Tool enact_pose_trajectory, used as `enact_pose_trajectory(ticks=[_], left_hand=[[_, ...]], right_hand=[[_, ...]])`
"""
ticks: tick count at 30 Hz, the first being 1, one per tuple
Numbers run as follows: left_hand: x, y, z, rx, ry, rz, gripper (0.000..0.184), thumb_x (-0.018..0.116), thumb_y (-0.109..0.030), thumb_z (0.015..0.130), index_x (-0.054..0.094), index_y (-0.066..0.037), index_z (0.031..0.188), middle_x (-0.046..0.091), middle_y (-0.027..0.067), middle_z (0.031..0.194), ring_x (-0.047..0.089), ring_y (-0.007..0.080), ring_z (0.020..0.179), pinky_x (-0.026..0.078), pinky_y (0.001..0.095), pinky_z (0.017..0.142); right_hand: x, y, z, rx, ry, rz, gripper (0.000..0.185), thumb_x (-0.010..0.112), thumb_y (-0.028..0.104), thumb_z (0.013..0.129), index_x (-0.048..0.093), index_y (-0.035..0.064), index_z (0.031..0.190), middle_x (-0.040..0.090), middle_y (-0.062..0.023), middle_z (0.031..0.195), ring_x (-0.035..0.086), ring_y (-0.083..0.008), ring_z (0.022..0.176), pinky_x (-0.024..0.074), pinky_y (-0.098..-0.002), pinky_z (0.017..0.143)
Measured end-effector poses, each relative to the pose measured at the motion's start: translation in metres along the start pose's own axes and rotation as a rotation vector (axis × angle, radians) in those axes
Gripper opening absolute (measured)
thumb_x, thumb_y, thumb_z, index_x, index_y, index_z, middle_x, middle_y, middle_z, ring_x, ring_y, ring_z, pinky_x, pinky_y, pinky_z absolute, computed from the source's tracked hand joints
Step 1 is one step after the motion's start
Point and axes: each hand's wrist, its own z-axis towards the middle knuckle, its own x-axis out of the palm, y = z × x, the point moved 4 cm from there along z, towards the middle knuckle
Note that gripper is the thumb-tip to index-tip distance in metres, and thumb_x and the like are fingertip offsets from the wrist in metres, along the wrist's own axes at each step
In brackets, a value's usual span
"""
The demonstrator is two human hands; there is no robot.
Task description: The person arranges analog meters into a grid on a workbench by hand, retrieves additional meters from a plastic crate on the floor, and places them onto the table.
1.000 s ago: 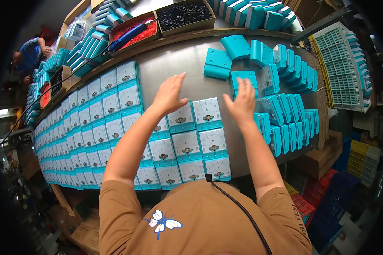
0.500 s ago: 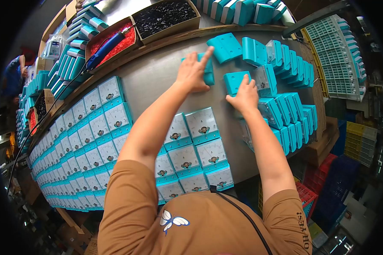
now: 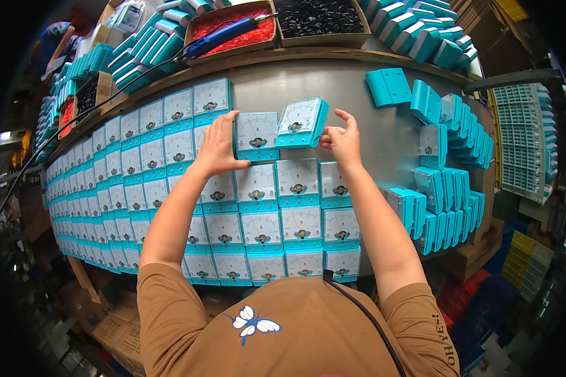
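Observation:
My left hand [image 3: 218, 146] is curled round the left edge of a teal-backed analog panel meter [image 3: 256, 132], which lies face up at the end of a row. Just right of it, a second panel meter [image 3: 302, 119] is tilted, its dial facing up. The fingertips of my right hand [image 3: 343, 143] close on that meter's right edge, with the index finger raised. Rows of similar face-up meters [image 3: 258, 182] fill the table to the left and below my hands. Each shows a white dial and a small metallic part under it.
A teal meter [image 3: 388, 87] lies face down on the metal table [image 3: 333, 81]; more stand stacked [image 3: 446, 188] at right. Beyond the wooden ledge are a box of red parts [image 3: 251, 43], a blue screwdriver [image 3: 223, 36] across it, and a box of black parts [image 3: 321, 22].
My hands have moved from face-down meters on the right to the rows, now with two face-up meters at them. The view has swung, so the rows appear further right.

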Motion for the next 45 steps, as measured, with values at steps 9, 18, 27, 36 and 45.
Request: enact_pose_trajectory(ticks=[9, 18, 27, 36, 45], left_hand=[[0.041, -0.063, 0.018, 0.175, -0.142, 0.059, 0.084, 0.069, -0.047, 0.085, 0.03, -0.029, 0.157, 0.022, 0.0199, 0.162, 0.02, 0.0401, 0.15, 0.019, 0.0573, 0.12], [0.083, -0.083, 0.006, 0.118, -0.189, 0.226, 0.072, 0.061, -0.063, 0.086, 0.039, -0.045, 0.152, 0.009, 0.0097, 0.169, 0.0, 0.04, 0.154, 0.001, 0.0793, 0.109], [0.083, -0.084, 0.006, 0.101, -0.203, 0.253, 0.071, 0.06, -0.064, 0.083, 0.041, -0.046, 0.15, 0.015, 0.009, 0.168, 0.003, 0.0387, 0.155, 0.001, 0.079, 0.109], [0.084, -0.083, 0.006, 0.083, -0.212, 0.271, 0.072, 0.059, -0.064, 0.082, 0.04, -0.048, 0.15, 0.015, 0.0085, 0.168, 0.005, 0.0373, 0.155, 0.006, 0.0779, 0.11], [0.081, -0.084, 0.004, 0.1, -0.246, 0.251, 0.071, 0.064, -0.06, 0.082, 0.043, -0.046, 0.148, 0.019, 0.0084, 0.167, 0.009, 0.0371, 0.154, 0.007, 0.0767, 0.111]], right_hand=[[0.011, 0.006, 0.006, -0.147, 0.123, -0.886, 0.042, 0.064, 0.039, 0.09, 0.069, 0.0056, 0.115, 0.071, -0.0175, 0.113, 0.066, -0.033, 0.106, 0.0505, -0.0416, 0.093], [-0.105, 0.078, 0.102, -0.339, -0.545, -1.335, 0.115, 0.086, 0.05, 0.066, 0.026, 0.0076, 0.155, 0.032, -0.0279, 0.155, 0.027, -0.0414, 0.147, 0.0243, -0.051, 0.12], [-0.11, 0.087, 0.106, -0.137, -0.34, -1.199, 0.119, 0.085, 0.046, 0.067, 0.015, 0.0171, 0.159, 0.042, -0.0247, 0.145, 0.048, -0.0398, 0.131, 0.0417, -0.0515, 0.106], [-0.083, 0.009, 0.016, -0.109, 0.015, 0.628, 0.07, 0.067, 0.006, 0.082, 0.033, 0.0165, 0.142, 0.046, -0.013, 0.136, 0.056, -0.0287, 0.12, 0.0551, -0.0476, 0.096], [-0.066, 0.005, -0.054, -0.591, -0.3, -1.207, 0.049, 0.077, 0.026, 0.084, 0.061, 0.0022, 0.123, 0.065, -0.0221, 0.119, 0.066, -0.031, 0.105, 0.0521, -0.0383, 0.091]])
